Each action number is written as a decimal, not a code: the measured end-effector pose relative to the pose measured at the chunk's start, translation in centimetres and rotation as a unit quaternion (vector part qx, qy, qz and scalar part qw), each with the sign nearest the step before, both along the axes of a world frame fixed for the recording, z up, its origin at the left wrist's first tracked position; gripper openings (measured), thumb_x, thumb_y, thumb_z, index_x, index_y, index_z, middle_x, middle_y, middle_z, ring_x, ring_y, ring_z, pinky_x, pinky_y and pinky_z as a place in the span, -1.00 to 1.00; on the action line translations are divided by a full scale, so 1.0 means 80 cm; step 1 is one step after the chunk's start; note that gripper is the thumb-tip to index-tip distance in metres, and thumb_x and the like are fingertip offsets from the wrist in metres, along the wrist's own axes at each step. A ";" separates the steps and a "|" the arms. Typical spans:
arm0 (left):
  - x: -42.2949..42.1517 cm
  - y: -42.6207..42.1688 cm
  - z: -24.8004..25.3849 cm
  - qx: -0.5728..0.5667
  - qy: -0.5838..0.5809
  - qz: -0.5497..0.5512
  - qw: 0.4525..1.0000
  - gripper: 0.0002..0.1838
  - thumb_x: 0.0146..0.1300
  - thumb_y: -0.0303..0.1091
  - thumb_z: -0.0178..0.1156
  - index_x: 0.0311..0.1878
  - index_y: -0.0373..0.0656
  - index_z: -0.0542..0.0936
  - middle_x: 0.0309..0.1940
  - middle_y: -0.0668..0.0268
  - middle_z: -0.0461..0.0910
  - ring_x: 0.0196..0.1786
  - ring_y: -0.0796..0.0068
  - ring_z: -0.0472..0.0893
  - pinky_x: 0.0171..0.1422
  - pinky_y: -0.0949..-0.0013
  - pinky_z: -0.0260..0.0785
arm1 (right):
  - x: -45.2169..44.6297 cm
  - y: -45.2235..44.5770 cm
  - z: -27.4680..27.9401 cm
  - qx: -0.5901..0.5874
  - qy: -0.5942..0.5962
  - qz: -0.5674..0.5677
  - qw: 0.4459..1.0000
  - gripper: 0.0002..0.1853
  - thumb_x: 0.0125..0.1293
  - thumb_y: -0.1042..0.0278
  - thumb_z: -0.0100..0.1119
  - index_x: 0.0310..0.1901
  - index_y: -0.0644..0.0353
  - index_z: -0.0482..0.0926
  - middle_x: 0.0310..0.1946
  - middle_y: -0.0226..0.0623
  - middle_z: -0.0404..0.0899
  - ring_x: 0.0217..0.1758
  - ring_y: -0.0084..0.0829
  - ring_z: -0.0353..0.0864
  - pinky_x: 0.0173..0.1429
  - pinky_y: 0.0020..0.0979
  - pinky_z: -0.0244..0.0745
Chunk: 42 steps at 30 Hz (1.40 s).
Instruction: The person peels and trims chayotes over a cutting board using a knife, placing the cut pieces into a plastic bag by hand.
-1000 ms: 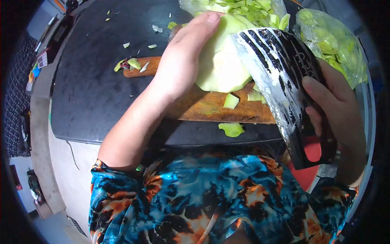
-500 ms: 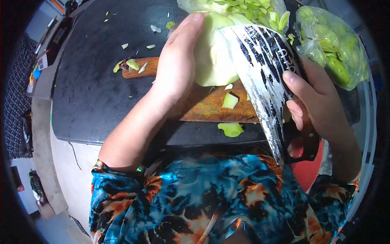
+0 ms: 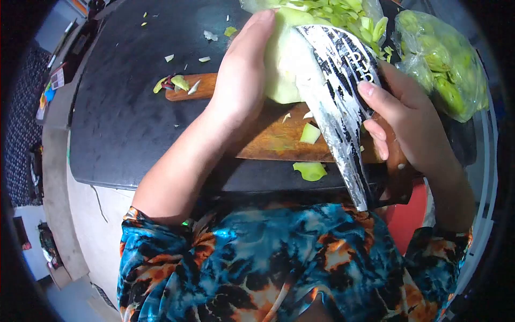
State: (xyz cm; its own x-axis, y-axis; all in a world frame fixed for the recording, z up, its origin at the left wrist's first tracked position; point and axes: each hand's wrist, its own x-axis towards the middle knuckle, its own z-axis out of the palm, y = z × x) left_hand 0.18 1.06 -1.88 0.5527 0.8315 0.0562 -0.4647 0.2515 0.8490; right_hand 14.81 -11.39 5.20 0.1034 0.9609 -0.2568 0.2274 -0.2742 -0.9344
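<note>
- While the left hand (image 3: pixel 242 80) presses against its nine o'clock side, the pale green vegetable (image 3: pixel 284 67) sits just past twelve o'clock in the view, over the wooden board (image 3: pixel 268 146).
- Of the left hand's fingers, only the thumb shows clearly, reaching toward twelve o'clock along the vegetable; the others are hidden, so how far they are open cannot be told.
- Toward half past two, the right hand (image 3: pixel 402 115) is closed on the cleaver (image 3: pixel 335 96), thumb against the blade's flat face and the visible fingertips curled in beneath it.
- The cleaver's blade, streaked black and silver with pale lettering, slants from the vegetable down toward six o'clock. It covers the vegetable's three o'clock side; whether its edge is in the flesh cannot be told.
- The board's handle (image 3: pixel 190 88) points to between ten and eleven o'clock, with small green and dark red scraps (image 3: pixel 173 82) at its end.
- One cut green piece (image 3: pixel 310 133) lies on the board; another (image 3: pixel 310 172) is on the black table (image 3: pixel 129 123), just beyond the board's six o'clock edge.
- Near one o'clock, an open plastic bag (image 3: pixel 343 13) holds green pieces; toward two o'clock lies a second clear bag (image 3: pixel 442 67) of greens.
- A red object (image 3: pixel 409 217) shows toward four o'clock, below the cleaver's wooden handle (image 3: pixel 398 161).
</note>
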 end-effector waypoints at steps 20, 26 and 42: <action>0.022 0.015 -0.019 0.019 0.003 0.005 1.000 -0.59 0.42 -0.15 -0.19 0.08 -0.29 0.41 -0.11 0.20 0.53 -0.08 0.43 0.54 0.08 0.36 0.36 | 0.014 -0.005 -0.003 0.063 -0.014 -0.042 0.997 -0.59 0.35 0.48 -0.12 0.23 0.17 0.22 -0.32 -0.35 0.52 -0.56 -0.74 0.31 -0.58 -0.68 0.23; 0.023 0.005 -0.012 0.044 0.043 0.047 0.997 -0.62 0.41 -0.20 -0.15 0.09 -0.29 0.40 -0.10 0.23 0.53 -0.07 0.47 0.52 0.05 0.41 0.36 | 0.018 -0.017 0.006 0.051 0.096 -0.076 0.991 -0.54 0.34 0.46 -0.08 0.27 0.18 0.19 -0.32 -0.29 0.54 -0.64 -0.71 0.31 -0.63 -0.68 0.21; 0.007 0.002 0.011 -0.082 -0.004 -0.086 0.993 -0.38 0.15 0.13 0.05 0.09 -0.20 0.43 -0.09 0.20 0.54 -0.03 0.30 0.55 0.12 0.19 0.38 | 0.041 0.001 -0.017 0.070 0.159 -0.040 0.984 -0.54 0.38 0.39 -0.11 0.29 0.27 0.19 -0.31 -0.31 0.52 -0.61 -0.68 0.37 -0.69 -0.68 0.25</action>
